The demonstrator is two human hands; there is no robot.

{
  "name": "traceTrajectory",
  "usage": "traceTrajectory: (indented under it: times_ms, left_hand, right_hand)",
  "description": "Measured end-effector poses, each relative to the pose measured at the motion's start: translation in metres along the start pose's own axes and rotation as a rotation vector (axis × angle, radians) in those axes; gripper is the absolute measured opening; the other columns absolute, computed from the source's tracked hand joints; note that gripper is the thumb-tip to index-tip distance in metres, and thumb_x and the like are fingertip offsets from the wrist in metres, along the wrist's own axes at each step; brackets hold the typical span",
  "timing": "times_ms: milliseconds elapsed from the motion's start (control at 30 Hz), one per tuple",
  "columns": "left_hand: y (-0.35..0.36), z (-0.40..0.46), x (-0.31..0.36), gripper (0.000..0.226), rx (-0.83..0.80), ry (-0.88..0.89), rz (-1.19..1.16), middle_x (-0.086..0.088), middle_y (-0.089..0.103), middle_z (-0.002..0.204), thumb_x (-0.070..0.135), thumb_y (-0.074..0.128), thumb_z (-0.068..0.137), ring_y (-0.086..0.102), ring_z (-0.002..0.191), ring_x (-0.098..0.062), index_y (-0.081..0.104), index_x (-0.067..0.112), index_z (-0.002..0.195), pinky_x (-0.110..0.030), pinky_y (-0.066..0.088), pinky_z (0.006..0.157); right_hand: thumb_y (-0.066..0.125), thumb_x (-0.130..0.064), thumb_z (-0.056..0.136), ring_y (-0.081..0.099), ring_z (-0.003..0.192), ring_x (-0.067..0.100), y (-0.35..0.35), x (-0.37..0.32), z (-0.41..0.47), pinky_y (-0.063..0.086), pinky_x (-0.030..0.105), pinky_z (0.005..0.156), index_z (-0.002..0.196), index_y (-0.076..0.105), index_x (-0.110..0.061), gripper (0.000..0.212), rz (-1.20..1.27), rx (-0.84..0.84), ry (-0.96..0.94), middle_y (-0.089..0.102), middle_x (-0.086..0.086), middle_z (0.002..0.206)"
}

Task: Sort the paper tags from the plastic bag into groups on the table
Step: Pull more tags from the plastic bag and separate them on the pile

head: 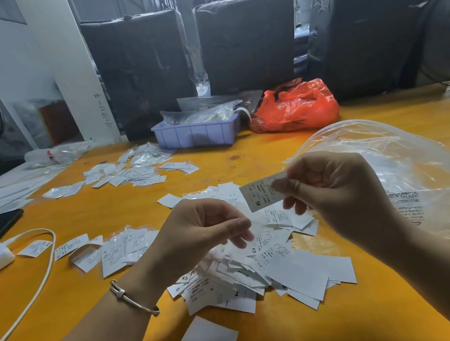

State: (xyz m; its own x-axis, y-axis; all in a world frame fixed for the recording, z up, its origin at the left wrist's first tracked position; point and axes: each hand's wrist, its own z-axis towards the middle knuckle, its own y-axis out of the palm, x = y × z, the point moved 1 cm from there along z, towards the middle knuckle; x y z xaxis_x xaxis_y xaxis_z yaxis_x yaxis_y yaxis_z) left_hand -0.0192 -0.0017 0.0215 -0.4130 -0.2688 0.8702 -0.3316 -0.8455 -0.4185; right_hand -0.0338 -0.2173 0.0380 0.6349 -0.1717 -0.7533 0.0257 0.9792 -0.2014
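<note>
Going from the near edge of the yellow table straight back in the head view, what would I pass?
Single blank white paper square → big heap of white paper tags → farther scatter of white tags → lilac plastic tray → black wrapped bales.
</note>
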Motion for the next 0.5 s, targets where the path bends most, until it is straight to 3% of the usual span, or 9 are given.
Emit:
traceTrajectory:
  times_ms: [333, 500]
  left_hand:
    - [0.0004, -0.0003, 0.0002, 0.016, -0.010, 0.003, -0.015, -0.004, 0.077, 0.078, 0.026, 0.072, 0.082, 0.072, 0.071, -0.017, 0.076, 0.011, 0.084, -0.019, 0.053, 0.063]
    - [0.0010, -0.0008, 0.0008, 0.016, -0.013, -0.001, -0.029, -0.005, 0.077, 0.078, 0.026, 0.074, 0.080, 0.072, 0.070, -0.017, 0.076, 0.011, 0.083, -0.019, 0.052, 0.063]
  right_hand:
    - [0.071, -0.006, 0.083, 0.060, 0.049, 0.007, 0.0026, -0.0009, -0.0011, 0.044, 0.012, 0.050, 0.076, 0.069, -0.003, 0.008, -0.039, 0.014, -0.056, 0.071, -0.005, 0.064]
    - [0.071, -0.015, 0.080, 0.061, 0.050, 0.008, 0.0049, -0.0016, -0.0016, 0.045, 0.013, 0.051, 0.077, 0.070, -0.005, 0.011, -0.038, 0.005, -0.064, 0.071, -0.003, 0.066]
